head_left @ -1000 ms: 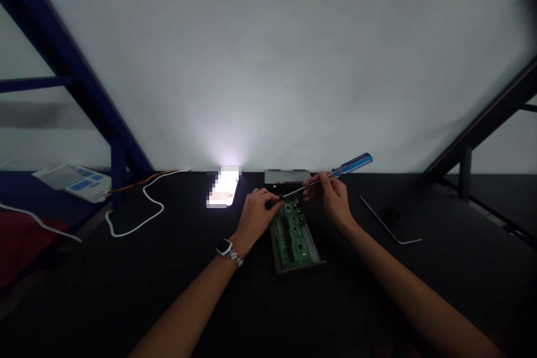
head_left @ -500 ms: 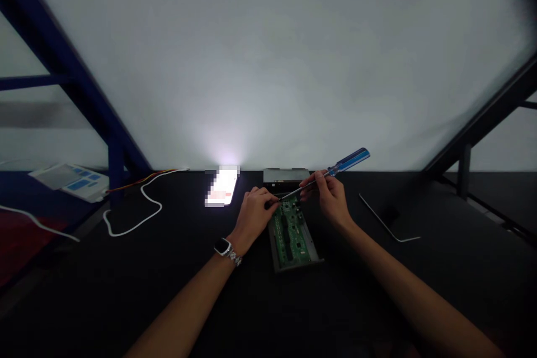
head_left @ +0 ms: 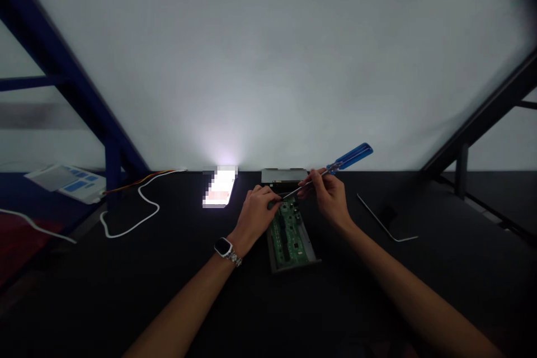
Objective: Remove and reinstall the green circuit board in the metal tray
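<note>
A green circuit board (head_left: pixel 293 238) lies in a shallow metal casing (head_left: pixel 311 251) on the black table. My right hand (head_left: pixel 329 196) is closed on the shaft of a screwdriver with a blue handle (head_left: pixel 352 156), which slants down to the left. Its tip rests near the far left corner of the board. Beside that tip is my left hand (head_left: pixel 259 204), its fingers pinched together over the board's far left edge. What these fingers hold, if anything, is too small to make out.
Behind the board lies a flat metal part (head_left: pixel 285 175). A glowing phone (head_left: pixel 220 187) is at left, with a white cable (head_left: pixel 157 207) and a white-and-blue sheet (head_left: pixel 69 182) beyond. An L-shaped metal rod (head_left: pixel 380 221) lies at right.
The screwdriver's handle has turned and risen slightly, with its tip still by my left fingers. The view has shifted a little, so the table items appear slightly farther left.
</note>
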### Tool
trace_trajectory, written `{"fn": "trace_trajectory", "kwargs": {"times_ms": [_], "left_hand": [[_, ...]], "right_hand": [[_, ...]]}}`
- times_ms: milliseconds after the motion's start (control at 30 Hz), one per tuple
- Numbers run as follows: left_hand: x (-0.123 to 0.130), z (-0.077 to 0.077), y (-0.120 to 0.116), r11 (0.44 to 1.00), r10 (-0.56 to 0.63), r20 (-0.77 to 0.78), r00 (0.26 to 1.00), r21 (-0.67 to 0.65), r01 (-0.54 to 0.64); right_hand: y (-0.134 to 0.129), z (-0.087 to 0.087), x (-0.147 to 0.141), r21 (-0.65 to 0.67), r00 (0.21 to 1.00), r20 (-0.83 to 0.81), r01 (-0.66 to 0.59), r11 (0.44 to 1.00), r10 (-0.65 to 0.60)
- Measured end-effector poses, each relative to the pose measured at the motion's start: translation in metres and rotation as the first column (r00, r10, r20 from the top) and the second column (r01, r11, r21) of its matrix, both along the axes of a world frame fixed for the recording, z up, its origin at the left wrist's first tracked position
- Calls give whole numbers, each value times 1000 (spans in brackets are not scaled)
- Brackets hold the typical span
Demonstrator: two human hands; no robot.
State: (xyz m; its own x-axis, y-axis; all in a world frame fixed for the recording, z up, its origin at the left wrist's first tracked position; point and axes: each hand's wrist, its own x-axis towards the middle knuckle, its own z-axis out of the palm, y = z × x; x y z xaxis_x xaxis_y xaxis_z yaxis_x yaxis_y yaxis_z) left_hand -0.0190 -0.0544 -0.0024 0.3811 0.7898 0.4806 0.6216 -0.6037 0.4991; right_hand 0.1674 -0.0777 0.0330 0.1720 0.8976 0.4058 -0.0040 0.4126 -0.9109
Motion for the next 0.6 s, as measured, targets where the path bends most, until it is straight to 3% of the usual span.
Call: {"fn": "trace_trajectory", "kwargs": {"times_ms": [267,433,600], "left_hand": [[5,15,26,985,-170,-24,985,11,171],[22,1,47,987,-158,-72,985,-51,155],[21,-9,47,982,-161,-6,987,-99,160]], "right_hand": [[9,7,20,41,989,15,148,988,-148],[12,0,23,33,986,70,150,988,-152],[14,-1,21,27,984,118,132,991,-134]]}}
